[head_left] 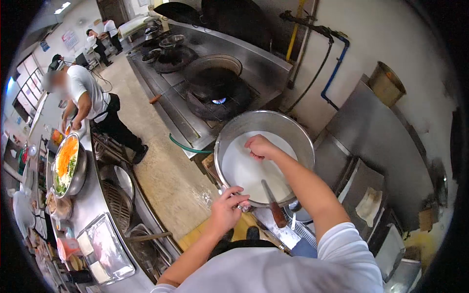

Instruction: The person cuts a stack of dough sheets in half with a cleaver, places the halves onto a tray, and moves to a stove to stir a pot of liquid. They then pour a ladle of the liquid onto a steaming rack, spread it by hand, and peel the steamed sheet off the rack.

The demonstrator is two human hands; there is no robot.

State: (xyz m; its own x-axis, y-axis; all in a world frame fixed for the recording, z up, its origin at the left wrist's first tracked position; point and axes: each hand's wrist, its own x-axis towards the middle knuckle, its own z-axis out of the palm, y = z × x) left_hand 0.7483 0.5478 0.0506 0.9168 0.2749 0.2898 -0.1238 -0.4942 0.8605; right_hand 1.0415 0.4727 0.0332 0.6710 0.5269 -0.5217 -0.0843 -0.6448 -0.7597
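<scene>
A large round metal pot [304, 131] with a white substance [256, 178] inside stands in front of me. My right hand [261, 147] is over the white contents, fingers curled together in a pinch; whatever they may hold is hidden. At the pot's near left rim, my left hand [230, 204] has its fingers loosely stretched and apart, fingertips right at the metal edge. A metal tool with a wooden handle [277, 215] leans across the near rim, its blade reaching into the white contents.
Behind the pot, a blue flame [219, 101] burns under a wok [212, 73] on the steel range. A green hose [188, 146] lies at its edge. On the left counter are a bowl of cut vegetables [67, 158] and a metal tray [110, 249]; another person [93, 93] works there.
</scene>
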